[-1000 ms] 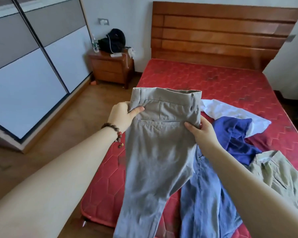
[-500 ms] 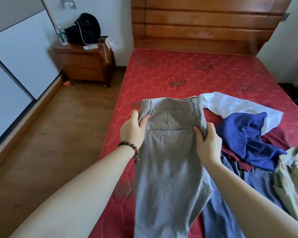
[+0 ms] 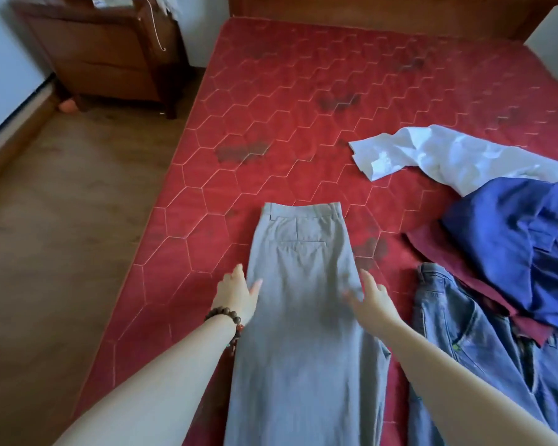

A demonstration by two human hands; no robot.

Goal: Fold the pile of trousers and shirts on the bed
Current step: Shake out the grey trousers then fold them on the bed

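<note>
Grey trousers [image 3: 303, 317] lie flat on the red mattress [image 3: 271, 123], folded lengthwise, waistband pointing toward the headboard. My left hand [image 3: 237, 296] rests with straight fingers on their left edge, a bead bracelet on its wrist. At the right edge my right hand [image 3: 371, 299] is spread open, touching the cloth. To the right lies the pile: blue jeans [image 3: 464, 333], a dark red garment [image 3: 438, 249], a blue shirt [image 3: 509, 236] and a white shirt [image 3: 448, 156].
A wooden nightstand [image 3: 110, 56] stands left of the bed's head, a white cable hanging over it. Wooden floor [image 3: 45, 252] runs along the mattress's left edge. The wooden headboard [image 3: 384, 11] closes the far end.
The grey trousers, held up by the waistband before, now lie flat on the mattress. Both hands have let go and slid down to the trousers' sides. The view has tilted down.
</note>
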